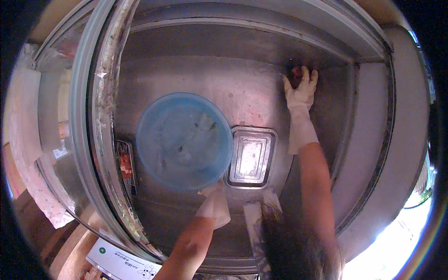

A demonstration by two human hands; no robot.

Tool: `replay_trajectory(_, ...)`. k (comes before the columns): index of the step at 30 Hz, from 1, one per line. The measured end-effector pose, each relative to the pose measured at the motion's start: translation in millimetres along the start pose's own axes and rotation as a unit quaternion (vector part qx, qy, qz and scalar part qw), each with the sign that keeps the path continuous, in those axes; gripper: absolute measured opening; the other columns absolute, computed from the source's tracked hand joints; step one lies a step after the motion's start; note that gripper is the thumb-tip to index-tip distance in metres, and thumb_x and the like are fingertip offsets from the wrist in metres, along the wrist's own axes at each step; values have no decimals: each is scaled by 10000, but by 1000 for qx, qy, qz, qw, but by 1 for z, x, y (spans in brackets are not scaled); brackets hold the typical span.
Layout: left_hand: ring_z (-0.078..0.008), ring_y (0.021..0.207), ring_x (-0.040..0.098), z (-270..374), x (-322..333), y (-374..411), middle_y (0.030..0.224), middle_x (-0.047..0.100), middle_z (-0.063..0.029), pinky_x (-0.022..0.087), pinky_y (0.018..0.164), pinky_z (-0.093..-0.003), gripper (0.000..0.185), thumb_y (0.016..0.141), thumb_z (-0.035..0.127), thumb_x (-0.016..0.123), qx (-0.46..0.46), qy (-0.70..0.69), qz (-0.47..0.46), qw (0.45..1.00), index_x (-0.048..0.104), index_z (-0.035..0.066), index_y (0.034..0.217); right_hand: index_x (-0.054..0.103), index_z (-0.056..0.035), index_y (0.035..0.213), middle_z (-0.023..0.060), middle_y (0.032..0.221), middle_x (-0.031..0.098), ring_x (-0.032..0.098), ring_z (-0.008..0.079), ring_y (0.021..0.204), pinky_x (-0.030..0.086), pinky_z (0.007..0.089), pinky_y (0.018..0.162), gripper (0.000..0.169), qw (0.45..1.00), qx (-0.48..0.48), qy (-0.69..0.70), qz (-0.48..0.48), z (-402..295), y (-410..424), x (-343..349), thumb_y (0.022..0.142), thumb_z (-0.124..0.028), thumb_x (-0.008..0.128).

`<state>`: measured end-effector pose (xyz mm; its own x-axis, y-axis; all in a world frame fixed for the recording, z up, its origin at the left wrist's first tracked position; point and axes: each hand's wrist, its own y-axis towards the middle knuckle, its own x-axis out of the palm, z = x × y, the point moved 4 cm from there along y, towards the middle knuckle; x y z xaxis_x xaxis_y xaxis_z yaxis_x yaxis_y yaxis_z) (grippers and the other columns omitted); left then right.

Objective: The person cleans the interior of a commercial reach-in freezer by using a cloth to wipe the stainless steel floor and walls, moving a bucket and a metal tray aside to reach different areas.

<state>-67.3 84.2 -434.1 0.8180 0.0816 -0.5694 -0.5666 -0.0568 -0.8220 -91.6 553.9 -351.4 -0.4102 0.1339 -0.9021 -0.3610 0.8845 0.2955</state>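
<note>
Both hands wear pale rubber gloves. My right hand [301, 89] reaches to the far right of the metal cabinet floor, its fingers spread around a dark reddish lump [297, 74] near the back wall; whether it grips the lump is unclear. At the near rim of a round blue plastic basin [183, 140] is my left hand [212, 192], its fingers mostly hidden by the rim. Cloudy liquid and a few green leaf bits show in the basin. A rectangular stainless steel tray [252, 157] stands just right of the basin, with nothing visible in it.
A wire rack or basket [130, 168] with reddish pieces stands at the left, beside the cabinet's dirty door track [105, 87]. Curved glass panels lie beyond it. A white box [122, 260] bearing writing is at lower left. Cabinet walls enclose the back and right.
</note>
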Motion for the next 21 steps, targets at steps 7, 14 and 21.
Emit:
replay_trajectory(7,-351,1200,588,9,8,6,1248,643,-165,480,1039,-425,438,951,318,663,25,9,-1,1000,598,38,1281,642,-115,1251,252,1414,506,544,391,1265,465,464,1071,488,988,73,-130,-29,3,7,41,872,-399,756)
replay_trajectory(14,-351,1169,617,21,-13,-14,1203,679,-162,495,1031,-421,394,977,319,634,111,-12,44,993,638,26,1240,624,-36,1102,117,1099,678,646,261,946,529,448,895,245,696,333,589,-239,-16,-1,54,913,-165,711)
replay_trajectory(21,-342,1204,610,64,-111,-178,1334,634,-167,464,1082,-415,455,1026,272,572,44,-498,-174,849,557,-24,1372,581,-45,1212,123,1113,670,658,279,1025,580,467,907,306,405,385,740,-374,-152,-101,-121,1006,-271,591)
